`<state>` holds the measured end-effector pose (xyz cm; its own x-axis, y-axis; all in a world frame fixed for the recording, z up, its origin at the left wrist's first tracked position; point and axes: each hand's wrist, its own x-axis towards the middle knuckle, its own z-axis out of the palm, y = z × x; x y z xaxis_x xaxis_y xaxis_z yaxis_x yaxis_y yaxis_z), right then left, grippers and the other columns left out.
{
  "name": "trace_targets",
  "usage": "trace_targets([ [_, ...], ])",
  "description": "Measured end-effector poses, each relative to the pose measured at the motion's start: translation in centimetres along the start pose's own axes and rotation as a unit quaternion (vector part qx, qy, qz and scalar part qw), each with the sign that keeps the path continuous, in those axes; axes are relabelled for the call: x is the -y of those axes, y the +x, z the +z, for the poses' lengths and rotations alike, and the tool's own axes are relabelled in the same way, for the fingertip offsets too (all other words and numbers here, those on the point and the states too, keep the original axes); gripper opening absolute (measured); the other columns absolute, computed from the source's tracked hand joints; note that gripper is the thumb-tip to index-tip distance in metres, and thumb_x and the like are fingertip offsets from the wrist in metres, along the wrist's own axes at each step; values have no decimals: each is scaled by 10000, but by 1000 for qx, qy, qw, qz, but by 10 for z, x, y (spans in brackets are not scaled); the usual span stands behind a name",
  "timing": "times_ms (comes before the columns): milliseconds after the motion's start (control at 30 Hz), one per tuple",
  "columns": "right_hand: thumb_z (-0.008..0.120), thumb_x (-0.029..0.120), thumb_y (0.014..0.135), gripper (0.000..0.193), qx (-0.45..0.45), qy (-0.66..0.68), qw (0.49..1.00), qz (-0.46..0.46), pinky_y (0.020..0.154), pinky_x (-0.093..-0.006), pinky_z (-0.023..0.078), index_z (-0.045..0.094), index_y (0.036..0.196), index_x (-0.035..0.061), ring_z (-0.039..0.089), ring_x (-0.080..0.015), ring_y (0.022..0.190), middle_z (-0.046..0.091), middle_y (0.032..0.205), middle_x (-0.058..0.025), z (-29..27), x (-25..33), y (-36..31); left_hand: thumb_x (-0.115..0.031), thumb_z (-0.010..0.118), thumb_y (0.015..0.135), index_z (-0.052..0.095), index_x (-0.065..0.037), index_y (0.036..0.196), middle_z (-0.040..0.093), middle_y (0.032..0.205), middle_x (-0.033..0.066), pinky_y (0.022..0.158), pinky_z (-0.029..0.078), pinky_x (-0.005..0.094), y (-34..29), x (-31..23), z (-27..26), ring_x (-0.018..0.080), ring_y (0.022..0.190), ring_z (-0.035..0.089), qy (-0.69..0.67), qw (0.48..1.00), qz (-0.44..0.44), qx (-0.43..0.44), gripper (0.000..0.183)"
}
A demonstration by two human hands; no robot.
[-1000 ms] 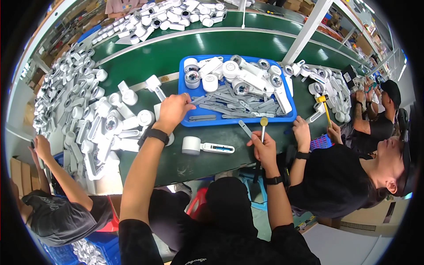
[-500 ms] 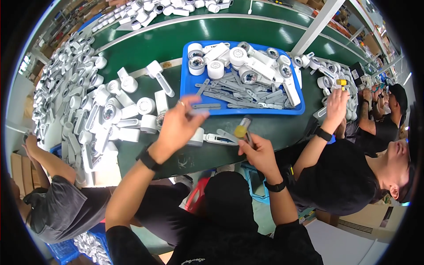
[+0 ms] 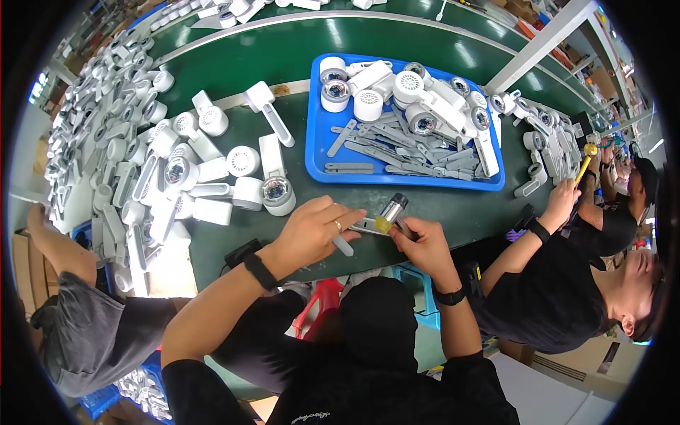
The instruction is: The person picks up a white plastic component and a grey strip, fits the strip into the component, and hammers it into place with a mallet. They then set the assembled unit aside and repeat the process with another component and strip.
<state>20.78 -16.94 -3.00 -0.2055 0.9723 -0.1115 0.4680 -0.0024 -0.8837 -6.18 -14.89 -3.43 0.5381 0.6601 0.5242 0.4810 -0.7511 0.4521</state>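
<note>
My left hand (image 3: 315, 230) is closed low over the table, with a grey plastic strip (image 3: 343, 245) poking out below its fingers. The white handle (image 3: 367, 225) of a handheld fan shows between my two hands; the rest of that fan is hidden by my left hand. My right hand (image 3: 423, 244) grips a small mallet (image 3: 393, 209) with a yellow face, a metal body and a dark opposite end. The mallet's yellow face is right by the handle; whether they touch I cannot tell.
Beyond my hands stands a blue tray (image 3: 315, 159) holding white fans and loose grey strips (image 3: 350, 168). Many white fans (image 3: 243, 161) are heaped on the left. At right, a co-worker's hand (image 3: 563, 202) holds a yellow hammer (image 3: 590, 151). Another person sits at left.
My left hand has come down from near the tray onto the fan on the table. The mallet is now beside the fan handle. The view has shifted, and the co-worker's hammer has swung.
</note>
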Motion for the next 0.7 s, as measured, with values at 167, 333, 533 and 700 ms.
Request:
trace_targets([
  [167,757,172,958,235,11,-40,998,-48,516,-333,363,651,844,-4,374,-108,565,438,588,-63,6,14,10,-166,888,766,760,-67,1057,736,1006,43,718,551,368,-7,8,-1,248,849,656,0,1000,15,-17,333],
  [333,753,114,951,176,15,20,998,62,510,-261,369,678,824,19,503,-35,564,569,602,30,0,13,-2,-193,787,853,732,-54,975,700,958,45,729,532,361,-4,6,8,243,859,643,35,996,53,55,193],
  [533,743,192,980,179,26,1,993,115,541,-267,435,764,1002,16,583,-66,577,635,624,-12,-7,20,-4,-169,771,840,725,-41,1013,658,911,52,764,527,387,2,0,13,250,862,634,29,995,60,70,221],
  [700,677,342,1041,311,54,-2,985,165,477,-256,438,747,1052,39,582,-76,518,682,676,-15,-4,47,7,-130,806,832,736,-34,1055,728,1006,62,776,544,382,-8,6,-3,247,873,657,57,993,57,82,252],
])
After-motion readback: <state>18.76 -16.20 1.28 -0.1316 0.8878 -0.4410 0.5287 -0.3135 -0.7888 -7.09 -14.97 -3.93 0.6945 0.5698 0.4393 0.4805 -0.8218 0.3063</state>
